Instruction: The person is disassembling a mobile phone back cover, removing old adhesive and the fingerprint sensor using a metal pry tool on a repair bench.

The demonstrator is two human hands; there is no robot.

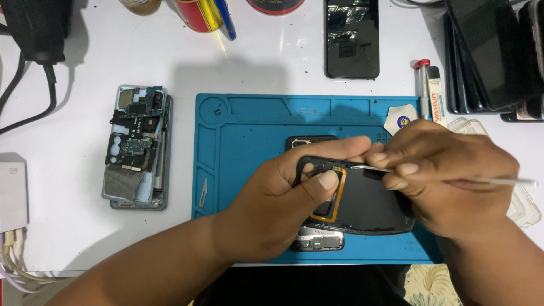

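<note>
Hands at work over a blue repair mat [243, 122] on a white table [68, 238]. Left hand [283, 192]: forearm enters from the lower left, palm curled around a black phone back cover [368, 207], thumb pressed flat on the copper-edged coil ring at its upper left, fingers wrapped over the top edge; grasp firm on the cover. Cover held tilted just above the mat, over a dark phone body [317, 241] whose ends show above and below it. Right hand [447, 175]: forearm enters from the lower right, fingers bunched in a pinch around a thin pale spudger tool [510, 181], its long handle pointing right, its tip at the cover's upper edge beside the left fingertips. Opened phone [136, 147] with exposed circuit boards lies well to the left of the mat. Black phone [351, 37] lies face up beyond the mat's top edge. Small tube [422, 85] and stacked dark phones [493, 56] sit at upper right.
</note>
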